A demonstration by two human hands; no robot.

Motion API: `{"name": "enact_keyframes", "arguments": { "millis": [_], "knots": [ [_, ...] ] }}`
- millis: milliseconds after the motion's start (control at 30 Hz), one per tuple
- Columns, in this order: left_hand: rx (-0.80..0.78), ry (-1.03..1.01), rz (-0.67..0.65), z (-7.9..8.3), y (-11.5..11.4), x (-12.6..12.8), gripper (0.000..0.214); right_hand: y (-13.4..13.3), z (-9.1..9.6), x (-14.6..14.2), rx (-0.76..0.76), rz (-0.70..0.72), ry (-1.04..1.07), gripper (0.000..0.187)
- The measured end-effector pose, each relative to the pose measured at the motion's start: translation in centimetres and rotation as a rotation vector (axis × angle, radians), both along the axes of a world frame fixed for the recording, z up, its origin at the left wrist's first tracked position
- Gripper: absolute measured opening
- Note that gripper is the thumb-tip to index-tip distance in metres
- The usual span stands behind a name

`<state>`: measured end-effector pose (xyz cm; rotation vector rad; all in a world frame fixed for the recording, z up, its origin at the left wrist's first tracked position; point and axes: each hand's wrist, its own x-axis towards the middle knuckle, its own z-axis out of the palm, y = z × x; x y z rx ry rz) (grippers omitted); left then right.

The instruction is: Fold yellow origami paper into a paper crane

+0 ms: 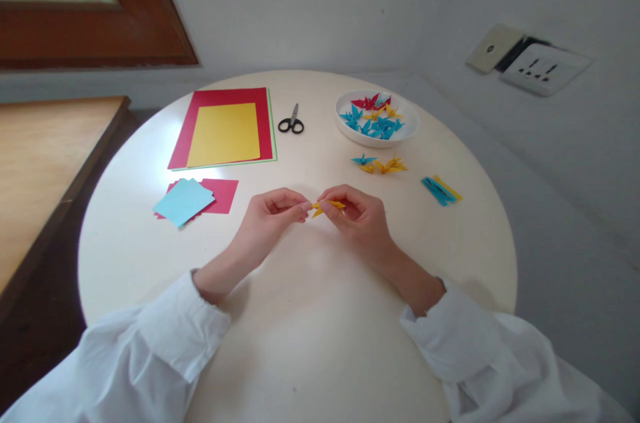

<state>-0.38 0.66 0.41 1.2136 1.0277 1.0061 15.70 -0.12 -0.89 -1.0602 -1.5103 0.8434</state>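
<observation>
Between my two hands, over the middle of the table, is a small yellow origami crane (336,205). My left hand (278,209) pinches its left tip between thumb and fingertips. My right hand (356,211) is closed on its body, the thumb lying across the folded paper and hiding part of it. Just beyond my right hand, a blue paper crane (363,159) and yellow paper cranes (391,165) rest on the table. Farther back, a white round dish (345,133) holds several red, blue and yellow cranes.
Black-handled scissors (291,124) lie at the back of the round white table (310,343). To their left are a yellow sheet (225,136) and a red sheet (183,143). Light blue paper squares (184,201) lie over pink ones (223,196). Folded blue strips (438,191) sit at right.
</observation>
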Motion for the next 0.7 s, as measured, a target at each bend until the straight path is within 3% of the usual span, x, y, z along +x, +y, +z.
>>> {"name": "enact_keyframes", "arguments": {
  "millis": [267,700],
  "knots": [
    [-0.027,0.011,-0.048,-0.34,0.06,-0.10,0.013,0.22,-0.51,-0.02,0.037,0.020,0.028,0.006],
    [-0.064,0.111,0.000,0.05,-0.10,-0.26,0.013,0.09,-0.43,-0.16,0.029,-0.014,-0.002,0.005]
  ]
}}
